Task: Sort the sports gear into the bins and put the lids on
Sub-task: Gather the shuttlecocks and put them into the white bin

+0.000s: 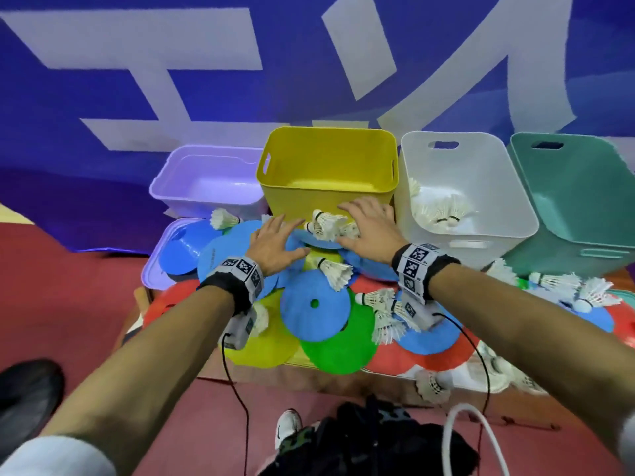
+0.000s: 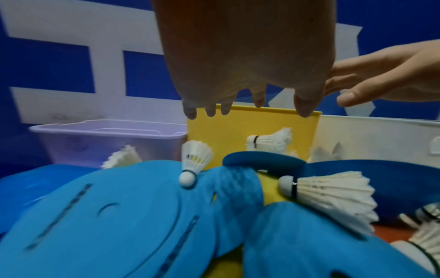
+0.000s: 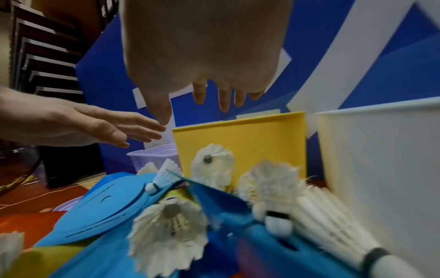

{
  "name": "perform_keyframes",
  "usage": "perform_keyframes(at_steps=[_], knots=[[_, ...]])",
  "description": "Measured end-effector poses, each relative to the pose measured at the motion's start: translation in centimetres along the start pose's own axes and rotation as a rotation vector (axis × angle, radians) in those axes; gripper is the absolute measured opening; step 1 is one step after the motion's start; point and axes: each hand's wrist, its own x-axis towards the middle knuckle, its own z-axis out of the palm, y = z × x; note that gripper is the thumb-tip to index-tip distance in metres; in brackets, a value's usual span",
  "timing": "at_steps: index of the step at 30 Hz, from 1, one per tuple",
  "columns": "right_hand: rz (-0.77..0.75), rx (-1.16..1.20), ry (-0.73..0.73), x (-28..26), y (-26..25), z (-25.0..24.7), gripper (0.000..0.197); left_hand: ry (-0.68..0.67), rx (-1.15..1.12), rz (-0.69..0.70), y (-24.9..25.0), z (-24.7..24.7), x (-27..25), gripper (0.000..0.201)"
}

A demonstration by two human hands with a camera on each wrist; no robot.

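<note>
Seen from the person's head, four open bins stand in a row against a blue and white banner, and the yellow bin (image 1: pixel 328 166) in the middle serves as the landmark. Just left of the yellow bin sits a lower lilac bin (image 1: pixel 209 180), and in front of that one lies a lilac lid (image 1: pixel 154 273) partly covered by discs. Touching the yellow bin's right side is a white bin (image 1: pixel 470 187) with several shuttlecocks inside, and beyond it a teal bin (image 1: pixel 580 194). In front of the yellow bin, a low table (image 1: pixel 343 383) carries a heap of flat discs in blue, green, yellow and red, with a blue disc (image 1: pixel 314 304) on top, and white feathered shuttlecocks scattered among them. One shuttlecock (image 1: pixel 324 223) lies right against the yellow bin's front wall. The left hand (image 1: pixel 275 243) hovers over the heap just before the yellow bin's left front corner, fingers spread and relaxed, holding nothing. The right hand (image 1: pixel 369 225) hovers near the right front corner, fingers likewise spread and released, close to that shuttlecock; the two hands are apart with the shuttlecock between them. The wrist views show both palms raised clear above the discs, with open air beneath the fingers. More shuttlecocks (image 1: pixel 567 286) lie on the discs in front of the teal bin, and the heap reaches the table's near edge.
</note>
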Motion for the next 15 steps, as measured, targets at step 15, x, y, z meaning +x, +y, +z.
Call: perform_keyframes(at_steps=[15], knots=[[-0.046,-0.145,-0.161,-1.6,-5.4,9.1,0.063,-0.370,-0.225,-0.007,-9.4,4.7,-7.9,0.091]])
